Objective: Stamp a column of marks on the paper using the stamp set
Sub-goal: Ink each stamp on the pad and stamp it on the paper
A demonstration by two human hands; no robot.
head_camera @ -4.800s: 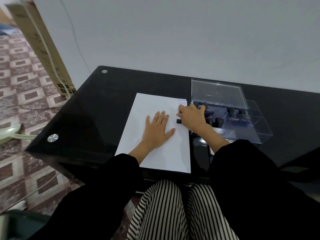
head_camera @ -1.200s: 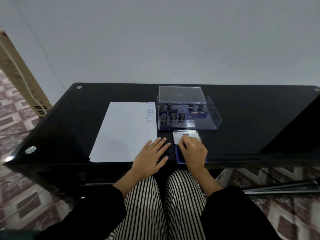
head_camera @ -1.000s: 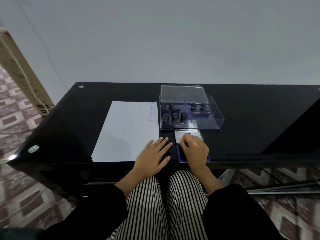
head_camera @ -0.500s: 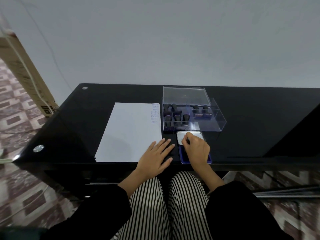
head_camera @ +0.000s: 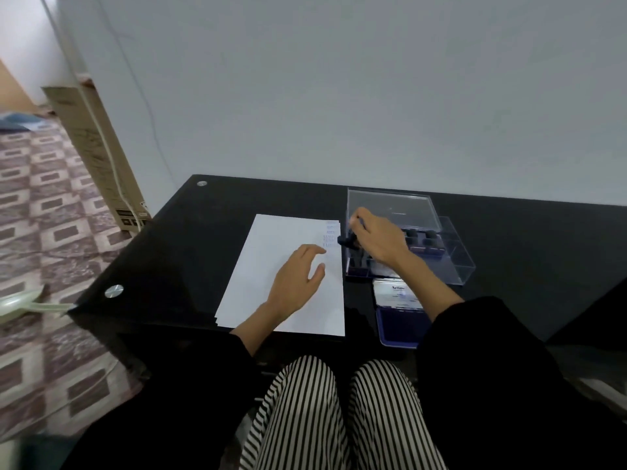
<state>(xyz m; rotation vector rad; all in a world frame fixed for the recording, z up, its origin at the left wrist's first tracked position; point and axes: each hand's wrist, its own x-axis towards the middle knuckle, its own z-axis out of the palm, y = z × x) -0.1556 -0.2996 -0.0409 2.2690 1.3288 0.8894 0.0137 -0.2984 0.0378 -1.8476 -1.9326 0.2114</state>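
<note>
A black glass table [head_camera: 190,252] fills the middle of the frame. On it, centre-left, lies the white paper [head_camera: 271,259], its long side running from the lower part of the frame toward the wall. Just right of the paper stands the clear stamp case [head_camera: 453,262], lid open, with dark stamps inside. Below it in the frame sits the open blue ink pad [head_camera: 397,323].

The left hand [head_camera: 298,279] lies flat on the paper, fingers loose and slightly spread, holding nothing. The right hand [head_camera: 376,239] is curled round a small dark stamp [head_camera: 347,240], whose lower end pokes out at the paper's right edge (whether it touches the sheet I cannot tell).

The column of marks [head_camera: 329,235], faint blue, runs down the sheet's upper right edge, parallel to the long side. The stamp hangs just right of the lowest marks. The left fingertips rest just below and left of them.

Judging from this, the next bare spot lies directly under the last mark, toward the bottom of the frame. The right hand is the nearer one and need only shift slightly left and down. The risk is drifting off the edge or overlapping the last mark.
</note>
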